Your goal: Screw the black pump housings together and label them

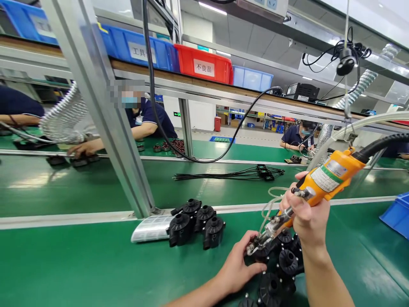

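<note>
In my right hand is an orange electric screwdriver, tilted down to the left, with a metal nozzle and a thin clear tube at its front. Its tip meets a black pump housing near the fingers of my left hand. My left hand is wrapped against that housing, thumb and fingers on its sides. More black pump housings crowd together beneath and beside the tool, with small silver screws showing on them. The exact contact of the tip is partly hidden by the nozzle.
Several finished-looking black housings stand left of my hands beside a roll of labels. Black cables lie on the belt behind. A metal post rises at left; a blue bin sits at right. Co-workers sit across the line.
</note>
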Tool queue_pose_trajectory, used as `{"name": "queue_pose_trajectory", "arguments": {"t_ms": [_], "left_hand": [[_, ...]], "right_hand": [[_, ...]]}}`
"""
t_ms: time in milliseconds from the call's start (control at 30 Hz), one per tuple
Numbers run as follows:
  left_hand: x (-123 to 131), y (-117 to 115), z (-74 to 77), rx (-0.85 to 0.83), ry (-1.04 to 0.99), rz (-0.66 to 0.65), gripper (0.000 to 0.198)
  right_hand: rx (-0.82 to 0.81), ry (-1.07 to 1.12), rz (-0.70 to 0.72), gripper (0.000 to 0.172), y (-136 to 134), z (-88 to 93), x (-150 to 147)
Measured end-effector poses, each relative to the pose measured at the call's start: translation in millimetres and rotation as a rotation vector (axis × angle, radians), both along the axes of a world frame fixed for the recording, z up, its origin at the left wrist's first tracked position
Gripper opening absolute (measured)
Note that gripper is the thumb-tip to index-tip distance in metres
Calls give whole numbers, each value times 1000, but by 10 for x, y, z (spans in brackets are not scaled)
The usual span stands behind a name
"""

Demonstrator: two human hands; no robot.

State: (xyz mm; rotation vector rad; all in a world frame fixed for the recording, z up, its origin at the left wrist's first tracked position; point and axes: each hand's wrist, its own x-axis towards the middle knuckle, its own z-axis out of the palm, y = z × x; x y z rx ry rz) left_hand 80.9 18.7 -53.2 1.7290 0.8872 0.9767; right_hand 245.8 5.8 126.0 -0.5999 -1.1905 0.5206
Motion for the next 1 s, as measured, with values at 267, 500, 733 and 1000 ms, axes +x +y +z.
{"name": "queue_pose_trajectory", "arguments": {"t_ms": [267,500,733,1000], "left_hand": [[0,-1,39,39,65,16,60],[-2,-7,60,41,72,6,65],[6,2,143,89,97,-2,77],[9,-26,153,55,104,35,66]], "right_hand": [[-7,-15,23,44,48,-25,-3],[-69,2,56,46,15,-36,-42],[-63,-94,37,44,-27,34,-434],[-107,-110,37,45,-2,0,-527]]}}
